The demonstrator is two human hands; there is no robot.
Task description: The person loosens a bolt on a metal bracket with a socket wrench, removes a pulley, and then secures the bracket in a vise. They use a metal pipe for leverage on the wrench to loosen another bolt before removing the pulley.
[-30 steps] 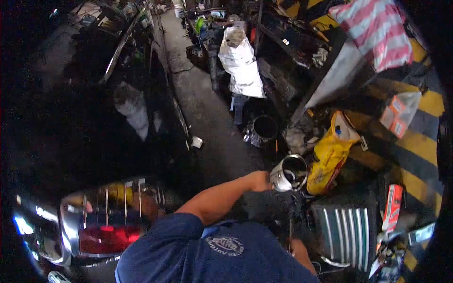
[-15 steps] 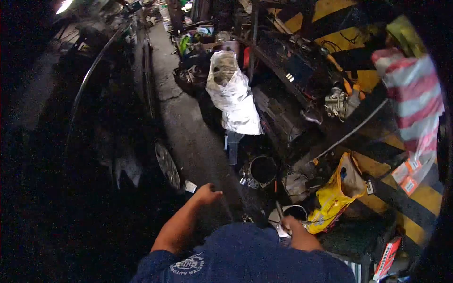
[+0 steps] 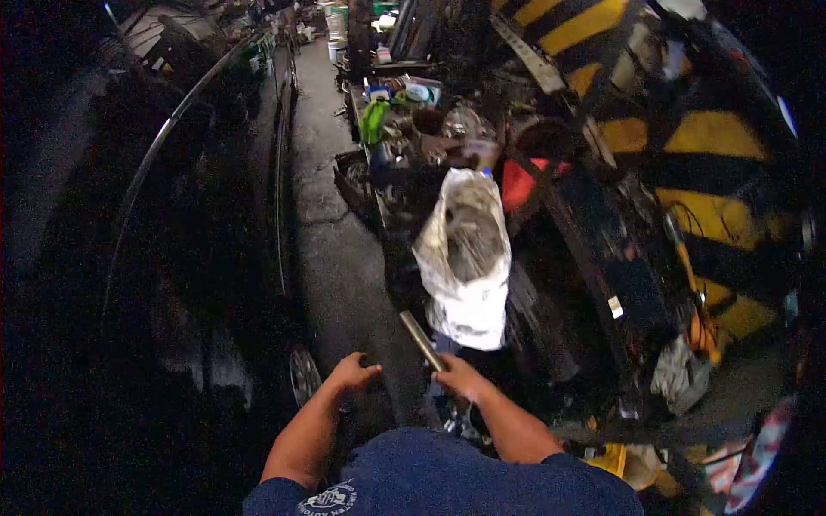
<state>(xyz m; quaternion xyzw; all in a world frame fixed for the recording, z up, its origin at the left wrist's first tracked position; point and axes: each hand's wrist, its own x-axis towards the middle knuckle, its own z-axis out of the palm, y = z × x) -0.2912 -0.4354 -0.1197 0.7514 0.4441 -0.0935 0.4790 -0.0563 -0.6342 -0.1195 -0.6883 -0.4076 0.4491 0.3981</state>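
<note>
A short metal tube (image 3: 422,340) is gripped in my right hand (image 3: 456,377), its far end tilted up and to the left. My left hand (image 3: 353,371) hangs to the left of it over the dark floor, fingers curled, and whatever it may hold is too small to make out. Just beyond the tube stands a white sack (image 3: 469,301) with its top open and dim contents inside.
On the left is a dark car body (image 3: 198,215) with a wheel (image 3: 304,376) low down. Concrete floor (image 3: 331,249) runs ahead. Cluttered shelves, a red object (image 3: 520,182) and a yellow bag (image 3: 609,458) lie to the right, near a yellow-and-black striped surface (image 3: 714,138).
The view has swung, so the white sack appears closer and the yellow bag lower. My right hand has come up and forward with the tube, nearer my left hand.
</note>
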